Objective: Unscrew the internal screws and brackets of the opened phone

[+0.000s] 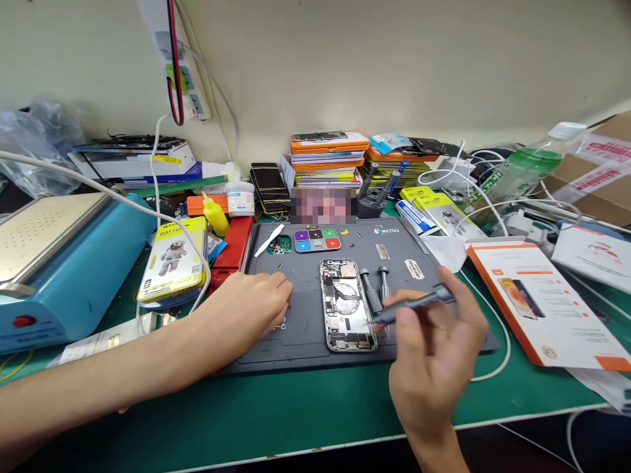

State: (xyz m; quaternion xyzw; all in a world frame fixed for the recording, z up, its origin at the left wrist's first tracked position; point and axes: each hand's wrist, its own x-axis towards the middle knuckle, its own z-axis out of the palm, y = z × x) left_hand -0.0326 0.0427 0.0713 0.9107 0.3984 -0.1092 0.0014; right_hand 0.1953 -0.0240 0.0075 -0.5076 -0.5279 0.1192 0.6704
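Observation:
An opened phone (348,305) lies upright on the dark grey work mat (300,348), its inner parts showing. My right hand (436,348) is closed round a grey screwdriver (414,305), whose tip points left over the phone's lower right part. Left of the phone, my left hand (261,299) rests low over the mat with its fingers bent together; its fingertips, and anything in them, are hidden. Two more screwdrivers (371,289) lie just right of the phone. Above it sits a coloured screw tray (318,240).
A blue machine (108,263) and yellow battery boxes (172,259) stand left. Behind the mat are stacked boxes (325,161) and a screwdriver holder (371,202). On the right are a white-and-orange box (552,302), a green bottle (522,171) and loose white cables.

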